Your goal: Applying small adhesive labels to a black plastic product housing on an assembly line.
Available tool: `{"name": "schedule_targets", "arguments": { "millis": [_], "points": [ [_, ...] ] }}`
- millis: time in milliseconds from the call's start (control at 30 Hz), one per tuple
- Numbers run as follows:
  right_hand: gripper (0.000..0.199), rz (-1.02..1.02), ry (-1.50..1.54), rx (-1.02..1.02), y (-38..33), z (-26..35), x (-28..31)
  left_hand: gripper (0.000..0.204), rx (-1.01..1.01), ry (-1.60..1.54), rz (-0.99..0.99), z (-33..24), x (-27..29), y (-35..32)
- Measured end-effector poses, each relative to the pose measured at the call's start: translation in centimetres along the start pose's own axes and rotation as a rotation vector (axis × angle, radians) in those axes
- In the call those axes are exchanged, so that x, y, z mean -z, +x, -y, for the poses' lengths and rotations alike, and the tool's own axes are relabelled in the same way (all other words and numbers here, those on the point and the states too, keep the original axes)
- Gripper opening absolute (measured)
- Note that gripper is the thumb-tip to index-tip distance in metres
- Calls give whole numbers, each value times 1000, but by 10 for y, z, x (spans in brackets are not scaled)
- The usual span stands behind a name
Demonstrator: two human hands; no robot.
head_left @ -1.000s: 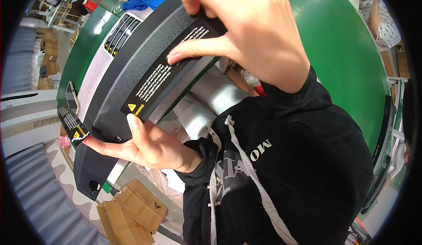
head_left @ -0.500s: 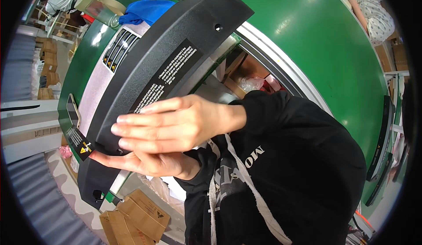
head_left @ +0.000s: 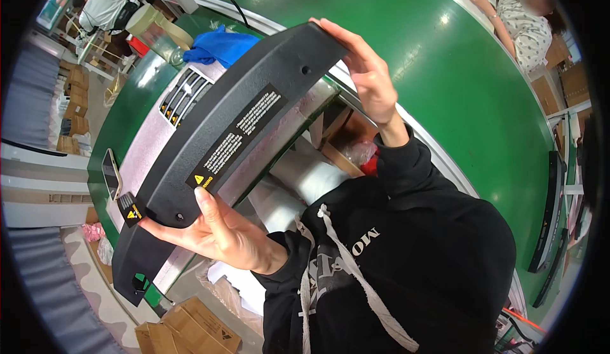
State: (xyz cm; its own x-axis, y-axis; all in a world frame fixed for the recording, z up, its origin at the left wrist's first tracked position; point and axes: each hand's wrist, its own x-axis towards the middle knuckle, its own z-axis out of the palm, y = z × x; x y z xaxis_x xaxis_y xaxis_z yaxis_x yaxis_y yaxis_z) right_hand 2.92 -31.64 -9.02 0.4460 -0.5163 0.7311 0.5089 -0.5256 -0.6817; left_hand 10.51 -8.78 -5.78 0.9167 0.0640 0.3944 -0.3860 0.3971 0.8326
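Observation:
A long, curved black plastic panel [head_left: 219, 122] is held tilted in front of me. A black warning label [head_left: 236, 135] with white print and a yellow triangle lies along its face. My left hand [head_left: 222, 230] grips the lower left end, thumb on the face near the label's triangle. At that hand's outstretched fingertip is another small black warning label [head_left: 131, 211]. My right hand [head_left: 372, 77] is wrapped over the upper right end, fingers on its outer edge. Below the left end a second black panel [head_left: 136, 258] shows in part, resting on the table.
Behind the panel, a pale pink cloth [head_left: 143, 147] carries a white slotted holder [head_left: 185, 95] with black labels. A phone [head_left: 112, 173], blue cloth [head_left: 219, 47] and clear jug [head_left: 155, 36] lie around it. Cardboard boxes [head_left: 190, 328] stand lower left. Two people work farther off.
My right hand has left the label's face and moved up to the panel's far right end. The panel has shifted slightly left and down at that end. My left hand still supports the lower end.

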Motion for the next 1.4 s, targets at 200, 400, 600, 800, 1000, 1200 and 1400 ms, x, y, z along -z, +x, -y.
{"name": "schedule_targets", "arguments": {
  "millis": [200,400,600,800,1000,1200,1400],
  "points": [
    [63,283,900,-144,25,-8,55,82,-118,-65,45,-27,-9,-14],
    [62,186,401,-487,-11,35,93,104,-45,-218,214,-45,-32,-16],
    [70,-278,-10,-656,-69,70,86,113,-55,-611,898,-10,-70,33],
    [72,-342,90,-858,-71,99,130,98,-61,-354,1148,12,-95,48],
    [81,-554,-660,-729,-61,64,146,80,111,-359,931,44,-40,59],
    [90,-668,-1365,-777,8,-4,112,76,159,176,509,83,40,100],
    [88,-789,-1404,-922,52,-68,110,71,193,479,363,117,67,120]
  ]
}}
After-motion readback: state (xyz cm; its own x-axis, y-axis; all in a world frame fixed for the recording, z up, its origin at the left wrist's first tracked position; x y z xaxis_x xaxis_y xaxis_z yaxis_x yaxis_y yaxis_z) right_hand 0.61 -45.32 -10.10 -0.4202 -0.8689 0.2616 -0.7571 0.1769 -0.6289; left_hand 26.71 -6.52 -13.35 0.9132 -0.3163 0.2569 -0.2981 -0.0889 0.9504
